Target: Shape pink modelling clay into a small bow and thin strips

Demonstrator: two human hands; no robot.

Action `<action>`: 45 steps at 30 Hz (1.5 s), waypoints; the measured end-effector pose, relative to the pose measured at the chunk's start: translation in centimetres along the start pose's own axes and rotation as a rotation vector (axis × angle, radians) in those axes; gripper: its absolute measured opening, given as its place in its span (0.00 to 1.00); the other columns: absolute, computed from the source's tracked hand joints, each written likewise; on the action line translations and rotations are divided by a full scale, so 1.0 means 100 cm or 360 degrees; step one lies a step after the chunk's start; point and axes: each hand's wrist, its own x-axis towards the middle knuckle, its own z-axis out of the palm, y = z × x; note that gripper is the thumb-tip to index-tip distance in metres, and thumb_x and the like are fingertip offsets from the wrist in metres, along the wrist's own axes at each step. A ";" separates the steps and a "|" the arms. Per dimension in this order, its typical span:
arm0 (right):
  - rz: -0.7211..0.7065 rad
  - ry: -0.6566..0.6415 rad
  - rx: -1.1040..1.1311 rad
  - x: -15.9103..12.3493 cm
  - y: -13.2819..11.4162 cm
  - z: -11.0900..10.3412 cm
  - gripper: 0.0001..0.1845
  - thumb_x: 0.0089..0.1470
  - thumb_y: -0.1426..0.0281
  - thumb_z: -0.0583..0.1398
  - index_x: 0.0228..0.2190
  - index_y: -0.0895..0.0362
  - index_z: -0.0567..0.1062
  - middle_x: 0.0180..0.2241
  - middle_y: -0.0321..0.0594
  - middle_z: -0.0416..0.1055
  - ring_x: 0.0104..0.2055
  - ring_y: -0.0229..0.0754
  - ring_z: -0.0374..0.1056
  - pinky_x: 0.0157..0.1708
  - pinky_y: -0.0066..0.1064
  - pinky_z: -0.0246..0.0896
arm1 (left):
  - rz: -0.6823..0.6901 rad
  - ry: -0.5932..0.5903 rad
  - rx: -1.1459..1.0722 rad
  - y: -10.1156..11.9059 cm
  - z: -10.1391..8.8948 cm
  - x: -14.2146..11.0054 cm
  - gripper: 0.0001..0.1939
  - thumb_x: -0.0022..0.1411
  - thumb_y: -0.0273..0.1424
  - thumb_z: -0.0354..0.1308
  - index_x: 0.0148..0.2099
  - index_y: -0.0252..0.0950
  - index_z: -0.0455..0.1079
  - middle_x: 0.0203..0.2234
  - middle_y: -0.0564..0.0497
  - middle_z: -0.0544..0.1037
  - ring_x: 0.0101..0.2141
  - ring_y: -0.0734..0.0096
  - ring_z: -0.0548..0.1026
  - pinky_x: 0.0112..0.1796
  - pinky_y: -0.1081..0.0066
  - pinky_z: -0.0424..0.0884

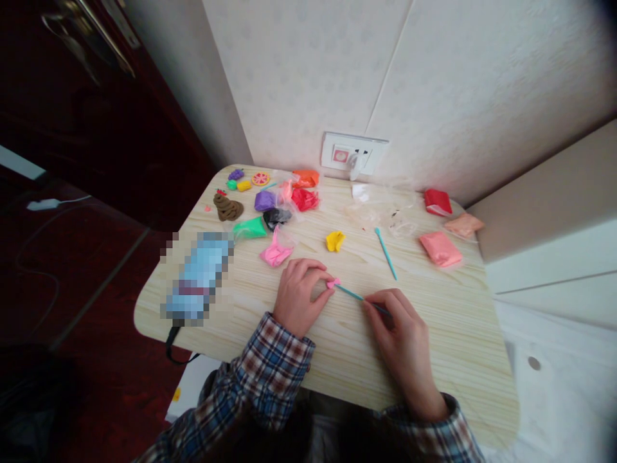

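Note:
Between the thumb and fingertips of my left hand [303, 296] is a small piece of pink modelling clay [333, 283]. My right hand [402, 337] pinches a thin blue-green modelling stick [351, 292], whose far tip meets the pink clay. Beyond my hands lies a yellow lump of clay [335, 241], shaped with a hollow. A second blue-green modelling tool [386, 254] rests on the table, ahead of my right hand. A pink clay packet [276, 252], twisted at its top, sits just past my left hand.
Bagged clay in green [250, 227], black [277, 218], purple [265, 200] and red [305, 199] crowds the back left. Near it stands a coiled brown clay piece [227, 208]. A blurred-out phone [200, 276] with a cable lies left. Salmon packets [441, 249] are at right.

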 end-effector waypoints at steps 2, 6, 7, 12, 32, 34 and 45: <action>-0.0007 0.0008 -0.0005 -0.001 0.001 -0.001 0.06 0.58 0.70 0.55 0.30 0.55 0.69 0.29 0.35 0.67 0.32 0.36 0.64 0.31 0.28 0.60 | 0.0000 -0.0001 0.0001 0.000 0.000 0.000 0.07 0.54 0.24 0.63 0.37 0.38 0.73 0.39 0.50 0.73 0.43 0.63 0.68 0.47 0.61 0.65; -0.0025 0.0030 -0.0027 -0.003 0.001 -0.001 0.06 0.58 0.70 0.55 0.30 0.55 0.69 0.30 0.36 0.67 0.33 0.37 0.64 0.32 0.29 0.61 | 0.0007 -0.0004 -0.0002 0.000 0.000 0.000 0.06 0.54 0.24 0.64 0.37 0.36 0.73 0.39 0.49 0.73 0.43 0.63 0.68 0.47 0.61 0.65; -0.0033 0.0031 -0.0030 -0.003 0.001 0.000 0.06 0.58 0.70 0.55 0.30 0.55 0.70 0.30 0.36 0.67 0.33 0.37 0.64 0.32 0.29 0.61 | 0.0011 -0.0001 -0.0002 0.000 0.000 0.000 0.06 0.54 0.24 0.64 0.37 0.36 0.73 0.38 0.49 0.73 0.43 0.63 0.68 0.47 0.61 0.65; -0.0045 -0.0004 -0.0045 -0.002 0.000 0.001 0.06 0.58 0.70 0.54 0.30 0.54 0.70 0.31 0.37 0.68 0.34 0.39 0.64 0.33 0.31 0.61 | 0.0018 0.0007 0.0007 0.000 0.000 0.000 0.06 0.55 0.25 0.63 0.36 0.37 0.73 0.38 0.49 0.73 0.43 0.63 0.68 0.46 0.61 0.66; 0.0269 0.0327 0.0047 -0.003 0.011 -0.004 0.06 0.56 0.66 0.57 0.30 0.55 0.70 0.29 0.36 0.69 0.31 0.38 0.65 0.31 0.30 0.61 | 0.0073 -0.0020 -0.0058 0.000 0.001 0.007 0.05 0.58 0.23 0.59 0.38 0.37 0.72 0.38 0.48 0.73 0.42 0.64 0.69 0.46 0.61 0.67; 0.0277 0.0348 -0.0010 -0.002 0.015 -0.003 0.07 0.56 0.66 0.56 0.30 0.55 0.70 0.29 0.37 0.69 0.32 0.39 0.64 0.32 0.31 0.60 | 0.0131 -0.0036 -0.0064 -0.001 0.002 0.011 0.06 0.58 0.23 0.58 0.38 0.36 0.72 0.38 0.48 0.73 0.42 0.64 0.69 0.46 0.62 0.68; 0.0189 0.0423 -0.0315 0.004 0.021 0.005 0.11 0.57 0.63 0.54 0.32 0.56 0.72 0.32 0.43 0.67 0.38 0.47 0.60 0.38 0.39 0.53 | 0.0201 0.0320 0.0210 -0.026 -0.019 0.002 0.10 0.60 0.25 0.55 0.44 0.38 0.70 0.37 0.48 0.73 0.42 0.64 0.71 0.46 0.61 0.69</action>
